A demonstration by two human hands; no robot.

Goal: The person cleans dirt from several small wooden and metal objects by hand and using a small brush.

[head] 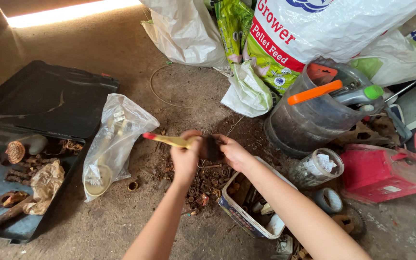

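Note:
My left hand [185, 156] grips the yellow, red-tipped handle of a paintbrush [169, 140]. Its dark bristle head [211, 148] lies between both hands. My right hand [233, 152] is closed around the bristle end, or around something small held against it; which one I cannot tell. Both hands hover over a pile of rusty nuts and metal bits [207, 181] on the dirt floor. Right below my right forearm stands a white rectangular tub [243, 217] holding odd parts.
An open black case [49, 98] with rusty parts lies at the left, a clear plastic bag [113, 144] beside it. A dark bucket [309, 115] with tools, a glass jar [318, 167], a red box [376, 173] and white feed sacks [314, 29] crowd the right and back.

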